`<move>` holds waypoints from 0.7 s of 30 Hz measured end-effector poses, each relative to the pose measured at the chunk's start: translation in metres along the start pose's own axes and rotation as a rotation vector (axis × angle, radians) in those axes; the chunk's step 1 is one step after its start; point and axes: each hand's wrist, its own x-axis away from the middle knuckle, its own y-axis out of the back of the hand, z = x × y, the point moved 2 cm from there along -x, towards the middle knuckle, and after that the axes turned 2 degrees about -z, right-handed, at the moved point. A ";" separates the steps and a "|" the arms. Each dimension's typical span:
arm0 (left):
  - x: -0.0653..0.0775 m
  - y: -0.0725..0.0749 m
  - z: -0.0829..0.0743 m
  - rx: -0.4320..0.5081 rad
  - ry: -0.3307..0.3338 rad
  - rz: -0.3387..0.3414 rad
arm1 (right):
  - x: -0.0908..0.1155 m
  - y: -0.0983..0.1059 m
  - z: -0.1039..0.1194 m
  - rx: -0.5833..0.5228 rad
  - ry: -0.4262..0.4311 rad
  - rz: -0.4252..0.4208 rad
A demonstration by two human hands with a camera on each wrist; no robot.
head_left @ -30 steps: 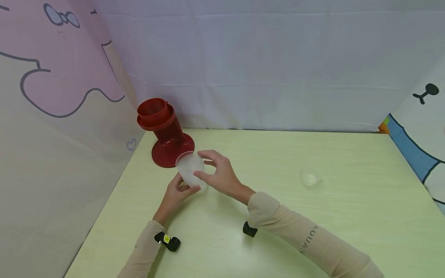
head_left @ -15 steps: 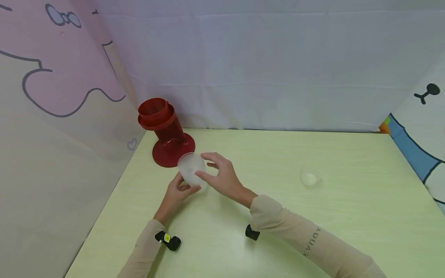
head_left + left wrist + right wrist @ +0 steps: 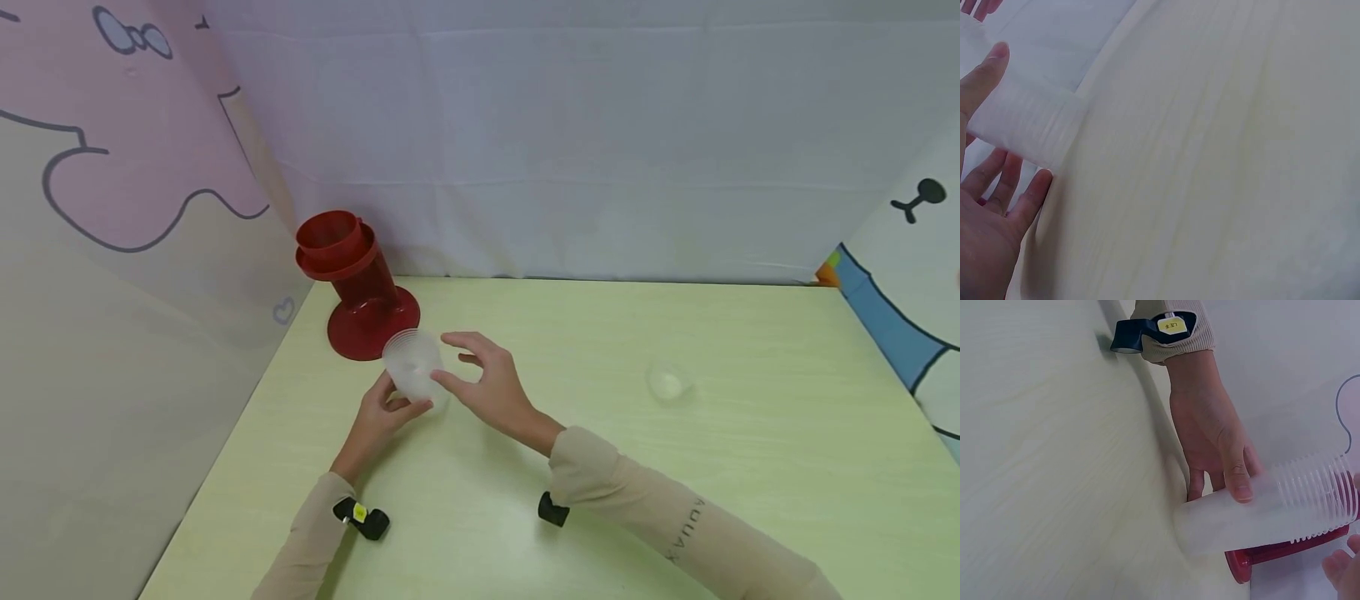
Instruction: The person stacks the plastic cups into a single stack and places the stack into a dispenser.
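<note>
My left hand [image 3: 382, 417] grips a tall stack of clear plastic cups [image 3: 412, 364], tilted over the table. In the left wrist view, the thumb and fingers of that hand [image 3: 991, 215] lie around the cups [image 3: 1029, 119]. The right wrist view shows the stack [image 3: 1235, 515] from the side, its ribbed rims towards the right edge. My right hand [image 3: 491, 385] is beside the rim end, thumb and fingers spread apart and nothing seen between them. Whether its thumb touches the stack I cannot tell. Some of its fingertips [image 3: 1338, 569] show in the right wrist view.
A red tubular stand [image 3: 365, 287] on a round base, with a cup-shaped top, stands at the table's back left corner. One clear cup [image 3: 669, 383] is on the pale table [image 3: 750, 483] to the right. A white cloth wall [image 3: 570, 150] borders the back.
My right hand has drawn slightly to the right and towards me, away from the cup rims. The left hand and the stack have stayed nearly still.
</note>
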 end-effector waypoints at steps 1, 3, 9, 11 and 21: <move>0.000 0.000 0.000 0.001 0.000 -0.001 | 0.001 0.002 -0.001 0.000 0.002 -0.005; 0.000 0.000 0.000 0.003 0.000 -0.002 | 0.004 0.005 -0.002 -0.005 0.006 -0.016; 0.000 0.000 -0.001 0.000 0.011 -0.003 | 0.014 0.020 0.010 -0.019 -0.007 -0.036; 0.000 0.000 -0.001 0.003 0.017 -0.003 | 0.017 0.025 0.019 -0.024 -0.011 -0.038; 0.001 0.000 -0.002 0.010 0.022 0.000 | 0.039 0.042 0.027 -0.036 -0.034 -0.057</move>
